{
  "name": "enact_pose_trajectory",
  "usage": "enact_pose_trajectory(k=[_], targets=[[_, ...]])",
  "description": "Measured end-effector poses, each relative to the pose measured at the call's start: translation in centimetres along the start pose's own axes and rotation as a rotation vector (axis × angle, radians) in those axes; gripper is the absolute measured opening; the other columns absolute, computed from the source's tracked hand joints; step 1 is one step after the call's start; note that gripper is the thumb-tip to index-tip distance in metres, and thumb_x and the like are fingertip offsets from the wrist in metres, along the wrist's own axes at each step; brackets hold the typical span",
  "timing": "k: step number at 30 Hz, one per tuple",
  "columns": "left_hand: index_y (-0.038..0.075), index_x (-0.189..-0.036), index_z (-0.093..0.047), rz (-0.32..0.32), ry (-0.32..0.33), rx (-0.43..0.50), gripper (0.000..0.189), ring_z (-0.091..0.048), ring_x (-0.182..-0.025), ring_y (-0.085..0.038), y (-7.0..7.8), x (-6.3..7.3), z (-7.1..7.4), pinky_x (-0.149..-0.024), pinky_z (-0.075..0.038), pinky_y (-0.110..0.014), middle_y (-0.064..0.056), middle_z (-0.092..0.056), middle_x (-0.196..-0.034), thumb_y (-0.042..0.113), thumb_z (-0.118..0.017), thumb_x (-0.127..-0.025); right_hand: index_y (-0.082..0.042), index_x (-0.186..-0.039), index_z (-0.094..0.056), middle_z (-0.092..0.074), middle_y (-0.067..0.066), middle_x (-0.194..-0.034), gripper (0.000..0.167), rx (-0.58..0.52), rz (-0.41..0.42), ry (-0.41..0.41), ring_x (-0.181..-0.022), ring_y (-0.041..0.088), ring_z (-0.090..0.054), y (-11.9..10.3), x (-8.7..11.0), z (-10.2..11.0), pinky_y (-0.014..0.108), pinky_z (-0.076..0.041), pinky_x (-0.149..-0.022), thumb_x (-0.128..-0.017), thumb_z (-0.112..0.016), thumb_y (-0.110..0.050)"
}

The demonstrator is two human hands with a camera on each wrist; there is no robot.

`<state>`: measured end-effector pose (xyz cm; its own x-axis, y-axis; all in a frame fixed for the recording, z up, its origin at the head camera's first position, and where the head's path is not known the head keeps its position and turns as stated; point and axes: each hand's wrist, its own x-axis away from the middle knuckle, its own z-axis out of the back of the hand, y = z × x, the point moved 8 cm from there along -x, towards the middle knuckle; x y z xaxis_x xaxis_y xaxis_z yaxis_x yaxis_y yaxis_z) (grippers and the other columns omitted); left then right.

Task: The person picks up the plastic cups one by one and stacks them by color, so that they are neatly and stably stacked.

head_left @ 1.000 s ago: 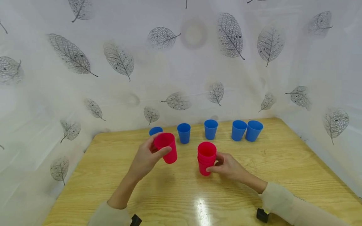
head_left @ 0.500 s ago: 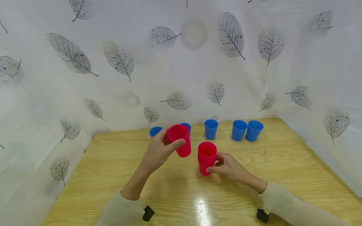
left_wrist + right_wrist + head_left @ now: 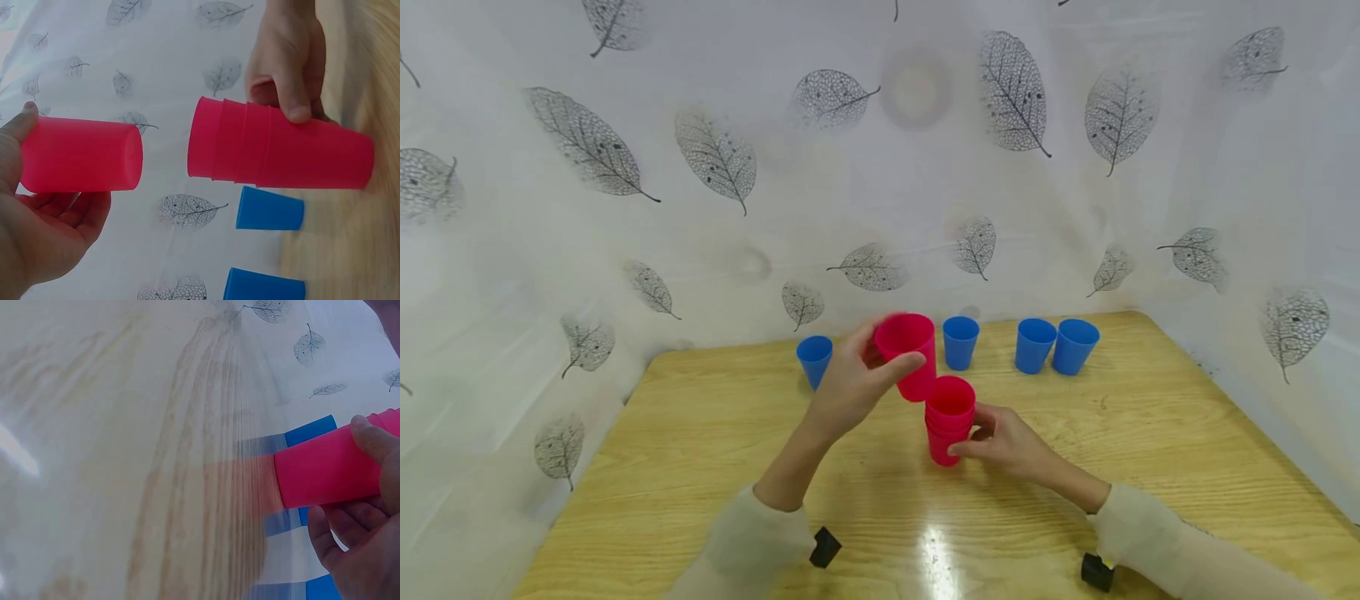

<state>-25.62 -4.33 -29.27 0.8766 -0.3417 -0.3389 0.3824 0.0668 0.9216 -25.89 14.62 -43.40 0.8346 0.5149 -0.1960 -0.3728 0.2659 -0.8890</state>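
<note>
Cup [image 3: 907, 337], red, single: your left hand [image 3: 850, 385] is holding it in the air, thumb along one side and fingers curling round the other. Its base is facing the open mouth of the stack of red cups [image 3: 949, 429] — a gap is showing between them in the left wrist view.

Stack, nested: standing upright on the wood-grain table [image 3: 700, 458]; your right hand [image 3: 1011, 443] is gripping it below the rims, thumb and fingers on opposite sides.

Blue cups, upright, towards the far edge: one [image 3: 814, 357] is standing beyond your left hand, another [image 3: 959, 343] beyond the stack, and a close pair [image 3: 1034, 346] farther right.

Sheet [image 3: 865, 183], white, leaf-printed: hanging behind the table. Sleeves [image 3: 756, 533], pale: covering your forearms.
</note>
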Motion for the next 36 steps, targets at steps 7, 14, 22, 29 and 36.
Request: enact_pose_trajectory(k=[7,14,22,29,36], targets=[[0.007,-0.148,-0.051,0.001,-0.007,0.014,0.058,-0.066,-0.11,-0.026,-0.2,-0.7,-1.5,-0.09,-0.06,-0.035,-0.01,-0.067,-0.124,0.017,-0.076,-0.096,0.004,-0.129,-0.064,-0.072,0.015,-0.117,0.042,0.002,0.006,-0.002,-0.091,0.02,-0.072,0.0,0.0,0.0,0.029,-0.061,-0.082,-0.092,-0.079,-0.009],[0.008,-0.148,-0.051,0.014,-0.014,-0.004,0.06,-0.065,-0.107,-0.026,-1.1,-1.1,-2.6,-0.087,-0.061,-0.034,-0.009,-0.067,-0.124,0.02,-0.076,-0.096,0.005,-0.128,-0.064,-0.072,0.015,-0.116,0.041,0.006,0.016,-0.004,-0.093,0.019,-0.073,0.0,0.0,0.0,0.03,-0.062,-0.082,-0.092,-0.079,-0.008],[0.009,-0.146,-0.053,0.016,-0.026,0.021,0.057,-0.066,-0.106,-0.023,-1.8,-1.5,-3.4,-0.087,-0.061,-0.035,-0.005,-0.068,-0.122,0.021,-0.077,-0.096,0.004,-0.128,-0.064,-0.073,0.014,-0.115,0.04,0.006,0.036,-0.004,-0.092,0.019,-0.073,0.0,-0.1,0.0,0.031,-0.062,-0.081,-0.093,-0.078,-0.009],[0.01,-0.147,-0.053,0.031,-0.017,0.007,0.06,-0.066,-0.105,-0.023,-2.3,-1.8,-3.8,-0.085,-0.061,-0.034,-0.005,-0.068,-0.121,0.024,-0.078,-0.095,0.004,-0.127,-0.064,-0.073,0.014,-0.114,0.04,0.001,0.037,0.003,-0.091,0.02,-0.073,-0.2,0.0,-0.1,0.032,-0.062,-0.081,-0.092,-0.079,-0.009],[0.01,-0.149,-0.051,0.064,-0.02,-0.013,0.064,-0.066,-0.106,-0.022,-3.1,-1.7,-4.2,-0.084,-0.061,-0.034,-0.005,-0.068,-0.122,0.025,-0.079,-0.094,0.005,-0.127,-0.064,-0.073,0.015,-0.114,0.04,-0.003,0.014,-0.001,-0.091,0.023,-0.073,-0.1,0.0,-0.1,0.031,-0.062,-0.081,-0.092,-0.079,-0.008]])
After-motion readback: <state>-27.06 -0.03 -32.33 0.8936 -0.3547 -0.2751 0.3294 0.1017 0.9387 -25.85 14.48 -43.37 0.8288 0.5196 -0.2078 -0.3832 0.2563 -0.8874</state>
